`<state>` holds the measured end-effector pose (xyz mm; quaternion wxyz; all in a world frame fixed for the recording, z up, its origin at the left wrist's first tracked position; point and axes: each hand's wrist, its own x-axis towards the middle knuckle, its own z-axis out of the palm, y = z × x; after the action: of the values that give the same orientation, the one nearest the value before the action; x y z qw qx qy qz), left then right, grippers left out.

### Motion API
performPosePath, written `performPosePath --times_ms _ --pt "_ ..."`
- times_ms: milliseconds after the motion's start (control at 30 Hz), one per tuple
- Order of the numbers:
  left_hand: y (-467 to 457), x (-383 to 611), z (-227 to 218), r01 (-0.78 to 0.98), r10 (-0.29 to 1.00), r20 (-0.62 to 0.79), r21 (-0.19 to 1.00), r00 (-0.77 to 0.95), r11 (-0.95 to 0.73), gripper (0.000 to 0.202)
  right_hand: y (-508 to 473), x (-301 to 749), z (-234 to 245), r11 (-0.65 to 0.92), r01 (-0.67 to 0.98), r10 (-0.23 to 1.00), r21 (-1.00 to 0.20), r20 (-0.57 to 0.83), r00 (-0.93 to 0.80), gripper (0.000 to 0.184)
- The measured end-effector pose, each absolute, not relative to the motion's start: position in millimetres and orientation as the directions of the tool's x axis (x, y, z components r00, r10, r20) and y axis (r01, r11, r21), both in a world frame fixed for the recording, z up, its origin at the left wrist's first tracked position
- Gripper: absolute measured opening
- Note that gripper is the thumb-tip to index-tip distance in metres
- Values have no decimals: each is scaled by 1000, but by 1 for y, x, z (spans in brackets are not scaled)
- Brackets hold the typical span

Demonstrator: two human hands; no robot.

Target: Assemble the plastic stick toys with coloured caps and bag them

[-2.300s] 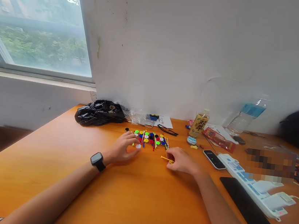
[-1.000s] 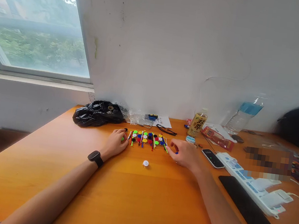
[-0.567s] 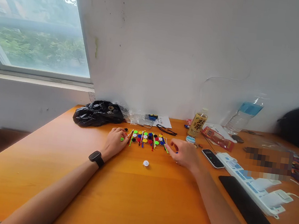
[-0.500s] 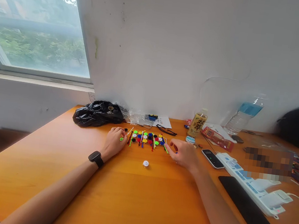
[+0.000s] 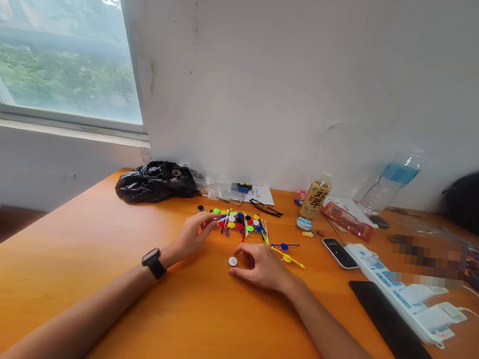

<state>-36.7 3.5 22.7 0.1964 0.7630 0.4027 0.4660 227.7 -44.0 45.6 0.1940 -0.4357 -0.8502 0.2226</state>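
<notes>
My left hand (image 5: 193, 237), wearing a black watch on the wrist, pinches a white plastic arrow (image 5: 222, 218) at the left end of the coloured pieces. Several round plastic discs (image 5: 232, 225) in white, red, yellow, green, blue and black lie there in rows, with thin coloured arrows among them. My right hand (image 5: 261, 265) is open in a C shape, thumb and forefinger on either side of a lone white disc (image 5: 233, 261) on the table. Whether they touch it I cannot tell. A blue arrow (image 5: 285, 246) and a yellow arrow (image 5: 287, 257) lie beyond the right hand.
A black plastic bag (image 5: 153, 183) and black-framed glasses (image 5: 265, 208) lie at the back. Right of them stand a drink bottle (image 5: 317, 195) and a large clear bottle (image 5: 391, 187). A phone-like device (image 5: 339, 253), white power strip (image 5: 401, 295) and black slab (image 5: 398, 333) occupy the right side.
My right hand has moved left and nearer, around the lone white disc, uncovering the blue and yellow arrows. My left hand has shifted right with the white arrow.
</notes>
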Motion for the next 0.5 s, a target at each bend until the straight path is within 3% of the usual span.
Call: performPosePath --times_ms 167,300,400,500 --pt "-3 -32 22 346 802 499 726 328 -594 28 -43 225 42 509 662 840 -550 152 -520 23" --pt "-10 -31 29 337 790 486 722 374 -604 29 -40 226 42 494 701 869 -513 283 -405 38" --pt "-18 -28 36 340 771 481 704 418 -624 34 -37 226 42 456 634 888 -624 365 -279 37" --pt "-25 -22 38 362 771 458 695 443 -621 34 -33 224 38 400 431 913 -809 310 -266 37"
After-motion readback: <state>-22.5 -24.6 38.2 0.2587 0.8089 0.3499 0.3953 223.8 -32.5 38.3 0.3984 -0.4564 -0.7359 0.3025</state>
